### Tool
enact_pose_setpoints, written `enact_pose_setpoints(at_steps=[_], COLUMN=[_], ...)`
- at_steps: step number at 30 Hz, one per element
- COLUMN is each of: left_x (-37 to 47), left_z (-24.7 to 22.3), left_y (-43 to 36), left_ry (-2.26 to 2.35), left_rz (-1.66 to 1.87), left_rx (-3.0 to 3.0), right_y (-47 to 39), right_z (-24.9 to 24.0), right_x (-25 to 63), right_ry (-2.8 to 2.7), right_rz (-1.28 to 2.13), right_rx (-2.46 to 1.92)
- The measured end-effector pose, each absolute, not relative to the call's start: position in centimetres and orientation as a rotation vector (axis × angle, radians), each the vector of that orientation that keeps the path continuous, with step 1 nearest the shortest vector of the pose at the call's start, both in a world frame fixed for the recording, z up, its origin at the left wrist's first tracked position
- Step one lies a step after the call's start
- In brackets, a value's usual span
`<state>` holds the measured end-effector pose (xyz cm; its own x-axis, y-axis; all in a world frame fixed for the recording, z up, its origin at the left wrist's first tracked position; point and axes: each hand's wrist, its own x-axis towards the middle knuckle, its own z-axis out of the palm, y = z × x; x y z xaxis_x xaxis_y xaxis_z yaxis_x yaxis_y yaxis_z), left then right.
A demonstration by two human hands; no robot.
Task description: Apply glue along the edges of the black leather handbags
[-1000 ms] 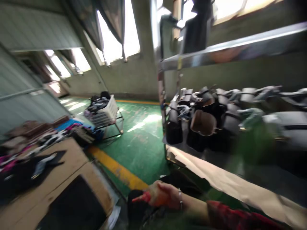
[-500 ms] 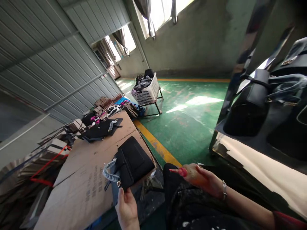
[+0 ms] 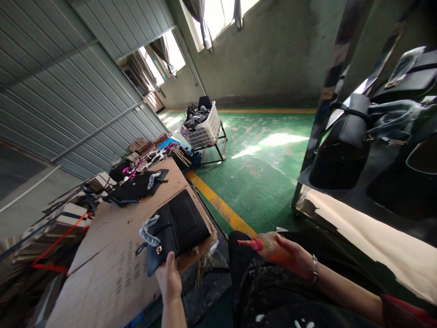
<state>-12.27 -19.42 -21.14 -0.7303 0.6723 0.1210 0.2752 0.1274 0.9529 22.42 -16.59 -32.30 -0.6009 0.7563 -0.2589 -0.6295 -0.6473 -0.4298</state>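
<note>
A black handbag (image 3: 189,218) lies flat on the cardboard-covered table, its handle (image 3: 149,231) wrapped in clear plastic and a gold-coloured ring at the handle's base. My left hand (image 3: 170,279) grips the bag's near edge, thumb on top and fingers hidden underneath. Over my lap, my right hand (image 3: 293,255) is wrapped round a squeeze bottle (image 3: 271,248) of orange tint, whose red nozzle points left. The bottle and the bag are apart.
More black bag pieces (image 3: 134,187) lie farther up the cardboard (image 3: 99,255). A white basket (image 3: 205,130) of bags stands on a metal frame beyond. Bundled materials (image 3: 63,232) line the left side. At right, a rack (image 3: 312,159) carries black bags (image 3: 341,155).
My left hand and the near end of the bag have shifted slightly left and down. My right hand still holds the bottle much as before. The whole view has shifted a little.
</note>
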Motion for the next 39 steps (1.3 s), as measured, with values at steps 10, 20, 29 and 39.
enact_pose_setpoints(at_steps=[10,20,29,39], left_x=[-13.7,-12.5,-12.6,-11.3], left_z=[-20.6,-20.0,-19.6,-18.5], left_y=[-17.0,-19.3,-18.9,-18.4], left_ry=[1.874,1.785,1.653,1.709], left_rz=[1.656,1.681,1.728,1.767], left_rx=[0.426,0.099,0.013,-0.018], right_y=[-15.7,-11.5,-6.0,-4.4], right_z=[-30.6,-26.3,-27.1,-28.3], right_x=[23.4,25.0,22.5,21.1], right_ry=[-0.463,-1.088,-1.448,-1.537], right_rz=[1.998,1.312,1.038,1.033], right_rx=[-0.765,-1.127,-1.043,-1.022])
